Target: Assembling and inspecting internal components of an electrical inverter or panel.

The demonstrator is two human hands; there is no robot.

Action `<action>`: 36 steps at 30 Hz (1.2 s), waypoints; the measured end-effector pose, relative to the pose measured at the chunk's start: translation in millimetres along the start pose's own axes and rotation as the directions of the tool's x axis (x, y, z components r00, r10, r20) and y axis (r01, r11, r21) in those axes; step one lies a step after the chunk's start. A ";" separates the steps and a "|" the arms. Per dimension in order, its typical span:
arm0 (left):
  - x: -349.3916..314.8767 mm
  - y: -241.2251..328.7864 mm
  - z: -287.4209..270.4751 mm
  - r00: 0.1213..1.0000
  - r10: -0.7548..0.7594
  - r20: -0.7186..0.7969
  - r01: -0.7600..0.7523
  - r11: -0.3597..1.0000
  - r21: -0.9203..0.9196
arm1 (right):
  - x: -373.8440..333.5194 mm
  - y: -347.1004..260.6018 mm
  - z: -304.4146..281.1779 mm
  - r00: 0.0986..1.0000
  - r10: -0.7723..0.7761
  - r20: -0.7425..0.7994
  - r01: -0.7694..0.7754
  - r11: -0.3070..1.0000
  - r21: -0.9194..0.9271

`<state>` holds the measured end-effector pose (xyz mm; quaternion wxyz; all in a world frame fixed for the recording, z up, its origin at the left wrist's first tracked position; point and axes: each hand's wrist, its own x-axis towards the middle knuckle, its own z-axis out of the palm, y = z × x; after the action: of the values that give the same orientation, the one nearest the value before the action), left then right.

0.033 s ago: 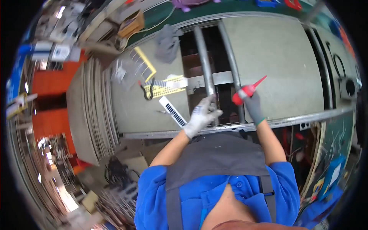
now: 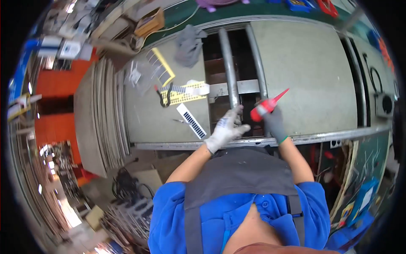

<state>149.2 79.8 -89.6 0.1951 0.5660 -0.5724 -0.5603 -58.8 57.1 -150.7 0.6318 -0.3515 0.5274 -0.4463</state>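
My right hand [image 2: 275, 123], in a grey glove with a green cuff, is closed round a small red squeeze bottle [image 2: 263, 110]. Its thin pointed nozzle tilts up and away to the right. Beside it, my left hand [image 2: 224, 132] wears a white glove, its thumb and forefinger spread apart. They are over the near end of a metal roller [image 2: 228, 70]; a dark spot at the fingertips is too small to make out. Left of that hand lies a white strip with dark rectangles [image 2: 192, 121]. Black-handled pliers [image 2: 165, 99] rest on a yellow perforated sheet [image 2: 186, 98].
A yellow-edged sheet [image 2: 165, 70], clear plastic film [image 2: 137, 76] and a grey cloth [image 2: 189, 44] lie on the left board. A second roller [image 2: 256, 59] spans the dark gap. Stacked panels [image 2: 99, 114] stand left. A metal rail [image 2: 334, 136] runs along the front edge.
The red bottle and my right hand have shifted slightly left and down, closer to my left hand. The whole view has moved a little.
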 end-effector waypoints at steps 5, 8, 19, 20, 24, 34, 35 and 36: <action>-36.9 -51.5 18.5 0.939 0.157 -0.305 -0.136 0.987 0.090 | -44.2 12.0 74.8 0.944 -0.075 0.321 0.203 0.900 -0.386; -71.0 -65.0 0.0 0.921 0.030 -0.387 -0.015 0.999 0.041 | -52.3 8.0 85.3 0.913 0.028 0.407 0.169 0.882 -0.441; -123.1 -239.3 -181.1 0.403 -0.309 -0.861 0.604 0.797 -0.004 | -43.8 55.7 -56.5 0.912 -0.200 -0.358 -0.310 0.235 -0.921; -146.9 -288.9 -202.9 0.370 -0.427 -0.825 0.626 0.771 -0.118 | -35.5 56.5 -61.4 0.908 -0.017 -0.418 -0.410 0.153 -0.899; -151.6 -335.3 -235.8 0.345 -0.172 -0.922 0.715 0.685 0.140 | -30.3 61.2 -55.4 0.905 -0.001 -0.426 -0.426 0.042 -0.904; -117.3 -260.8 -185.6 0.237 -0.370 -0.898 0.943 0.311 0.121 | -59.1 43.4 -77.1 0.983 0.131 -0.131 -0.149 0.141 -0.979; -109.6 -229.3 -169.5 0.258 -0.358 -0.898 0.935 0.325 0.139 | -60.7 36.5 -80.9 0.979 0.187 -0.079 -0.110 0.160 -0.981; -101.5 -198.1 -155.1 0.396 -0.286 -0.873 0.898 0.318 0.303 | -64.4 29.0 -82.5 0.970 0.243 -0.021 -0.067 0.182 -0.981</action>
<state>396.0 155.7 -172.7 -0.1135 0.9310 -0.3447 -0.0392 -136.9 129.7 -170.8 0.3436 -0.6457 0.6772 0.0797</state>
